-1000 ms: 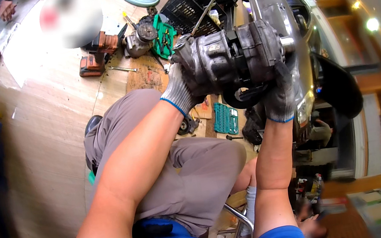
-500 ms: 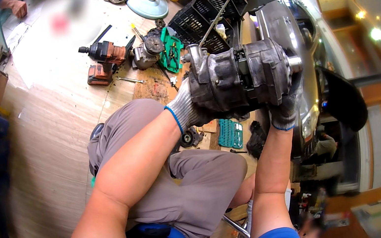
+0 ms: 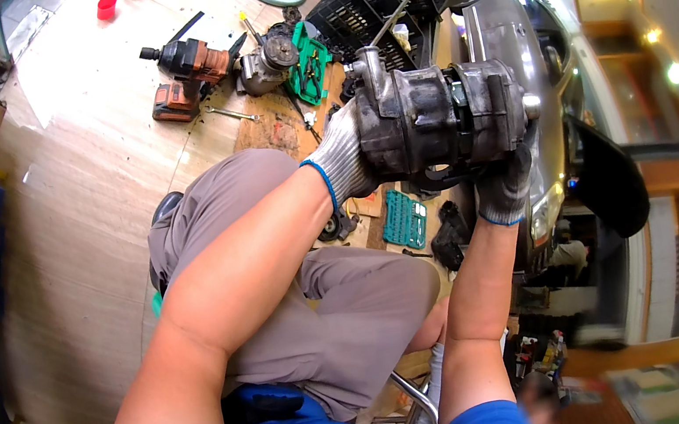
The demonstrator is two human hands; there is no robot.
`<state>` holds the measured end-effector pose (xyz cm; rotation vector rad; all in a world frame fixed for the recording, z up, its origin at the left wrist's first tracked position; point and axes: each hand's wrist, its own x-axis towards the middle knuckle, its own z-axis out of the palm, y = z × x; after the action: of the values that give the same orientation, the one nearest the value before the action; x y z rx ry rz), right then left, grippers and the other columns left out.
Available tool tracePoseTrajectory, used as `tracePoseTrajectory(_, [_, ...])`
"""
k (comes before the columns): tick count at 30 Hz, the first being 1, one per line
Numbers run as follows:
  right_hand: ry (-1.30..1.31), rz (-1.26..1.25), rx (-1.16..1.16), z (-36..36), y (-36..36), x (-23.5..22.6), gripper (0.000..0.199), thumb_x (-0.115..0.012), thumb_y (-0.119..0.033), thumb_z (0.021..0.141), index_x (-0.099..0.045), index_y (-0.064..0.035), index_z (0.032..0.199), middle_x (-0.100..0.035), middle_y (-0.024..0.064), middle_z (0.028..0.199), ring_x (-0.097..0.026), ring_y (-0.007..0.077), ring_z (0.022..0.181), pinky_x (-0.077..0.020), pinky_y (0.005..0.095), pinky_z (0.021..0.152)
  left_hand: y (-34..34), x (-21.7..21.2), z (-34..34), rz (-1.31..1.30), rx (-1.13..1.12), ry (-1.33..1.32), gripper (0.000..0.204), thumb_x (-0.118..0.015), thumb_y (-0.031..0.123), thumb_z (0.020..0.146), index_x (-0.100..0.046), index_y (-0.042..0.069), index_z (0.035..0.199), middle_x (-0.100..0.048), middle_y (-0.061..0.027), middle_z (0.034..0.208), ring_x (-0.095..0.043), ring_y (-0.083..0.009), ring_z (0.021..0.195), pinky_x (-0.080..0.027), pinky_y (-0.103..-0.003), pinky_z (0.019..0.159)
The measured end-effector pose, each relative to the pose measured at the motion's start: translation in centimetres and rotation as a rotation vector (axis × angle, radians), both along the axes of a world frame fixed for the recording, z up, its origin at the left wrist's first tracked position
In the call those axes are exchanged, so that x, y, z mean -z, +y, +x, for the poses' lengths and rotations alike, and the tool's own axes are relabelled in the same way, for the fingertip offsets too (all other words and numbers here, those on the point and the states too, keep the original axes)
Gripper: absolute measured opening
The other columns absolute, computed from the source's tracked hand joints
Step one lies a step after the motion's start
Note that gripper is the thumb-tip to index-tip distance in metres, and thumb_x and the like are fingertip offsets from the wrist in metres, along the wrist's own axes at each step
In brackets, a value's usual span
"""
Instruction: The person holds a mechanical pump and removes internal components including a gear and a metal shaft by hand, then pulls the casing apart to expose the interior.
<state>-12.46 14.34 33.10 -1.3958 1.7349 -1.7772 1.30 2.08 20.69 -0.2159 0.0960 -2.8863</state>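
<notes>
Raised in front of me is a grimy, dark cylindrical engine part [image 3: 427,116], of cast metal, resembling an alternator or a compressor. It lies on its side, with a short spout at its upper left and a bright shaft stub at its right end. My left hand [image 3: 352,150], in a grey-white knitted glove with a blue cuff edge, grips the left end from below. Under the right end, my right hand [image 3: 505,181] holds it in a soiled matching glove. The part hides most of my fingers. Below it, an open teal socket case [image 3: 405,219] lies on the board.
An orange-black cordless impact wrench [image 3: 188,69], a combination spanner [image 3: 232,113], a smaller metal unit [image 3: 267,65] and a green tool case [image 3: 309,64] lie beyond my knee. Black crates [image 3: 353,14] stand farther back. A car [image 3: 508,43] is at the right. A red cup [image 3: 106,8] sits far left.
The engine part has moved slightly right and up in view, still in both my hands. Another person's hand at the top left is out of view now.
</notes>
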Motion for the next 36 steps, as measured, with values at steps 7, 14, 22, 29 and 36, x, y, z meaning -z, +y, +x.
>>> tracePoseTrajectory(7, [0.001,0.047,0.042,2.0,-0.4,-0.7,0.086,-0.08,-0.038,0.078,-0.04,-0.0061,0.147,-0.056,0.0123,0.139,-0.058,0.0266,0.127,-0.0493,0.0408,0.107,0.1,0.3,-0.3,0.032,0.026,0.103,0.047,-0.041,0.05,0.104,-0.066,0.015,0.121,-0.072,-0.008,0.119,-0.071,-0.0263,0.104,-0.059,-0.051,0.091])
tracePoseTrajectory(14, [-0.025,-0.001,0.003,2.1,-0.3,0.0,0.087,-0.08,-0.03,0.076,-0.038,-0.0062,0.149,-0.056,0.0128,0.14,-0.059,0.0281,0.127,-0.0477,0.0423,0.109,0.2,0.0,0.1,-0.006,0.043,-0.026,0.05,-0.042,0.056,0.102,-0.068,0.016,0.118,-0.073,-0.0069,0.113,-0.072,-0.0273,0.099,-0.059,-0.053,0.086])
tracePoseTrajectory(22, [0.175,0.132,-0.048,1.2,0.1,-0.1,0.089,-0.065,-0.049,0.093,-0.026,-0.0082,0.161,-0.038,0.0204,0.161,-0.039,0.0329,0.148,-0.0283,0.0453,0.123,0.3,0.9,-0.8,0.016,0.046,-0.075,0.049,-0.042,0.054,0.103,-0.068,0.015,0.119,-0.073,-0.0088,0.116,-0.071,-0.028,0.102,-0.059,-0.054,0.088])
tracePoseTrajectory(29, [0.006,0.013,0.008,2.3,-0.3,0.1,0.075,-0.077,-0.024,0.076,-0.044,-0.0064,0.142,-0.057,0.0094,0.135,-0.06,0.025,0.124,-0.0476,0.0391,0.109,0.3,1.0,-1.1,0.025,0.064,-0.076,0.047,-0.042,0.051,0.104,-0.067,0.015,0.121,-0.073,-0.0085,0.117,-0.071,-0.0276,0.103,-0.059,-0.053,0.089])
tracePoseTrajectory(36, [0.056,0.031,-0.005,1.6,0.2,0.5,0.08,-0.073,-0.031,0.082,-0.038,-0.0061,0.15,-0.05,0.0123,0.147,-0.052,0.0272,0.134,-0.0411,0.0419,0.114,0.5,0.9,-1.3,0.011,0.056,0.014,0.049,-0.039,0.051,0.105,-0.064,0.015,0.126,-0.071,-0.0082,0.124,-0.071,-0.0283,0.108,-0.059,-0.052,0.091])
